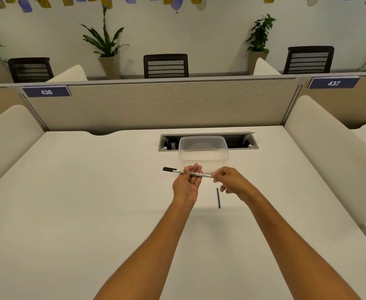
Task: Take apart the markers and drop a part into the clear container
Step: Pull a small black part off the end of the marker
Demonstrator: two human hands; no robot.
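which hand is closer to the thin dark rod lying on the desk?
Right. The right hand pinches the marker end just above and right of the rod. The left hand holds the marker's middle, farther off to the rod's left.

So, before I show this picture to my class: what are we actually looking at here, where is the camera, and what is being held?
There is no machine: these are a person's two bare arms, filmed by one wide-angle camera worn on the head, looking forward and down. The left hand holds a white whiteboard marker across its fingers, black cap pointing left. The right hand pinches the marker's other end. Beyond the hands on the white desk stands a clear container; nothing shows inside it. A thin dark stick, possibly a marker part, lies on the desk under the right hand. Behind are a partition, chairs and potted plants.
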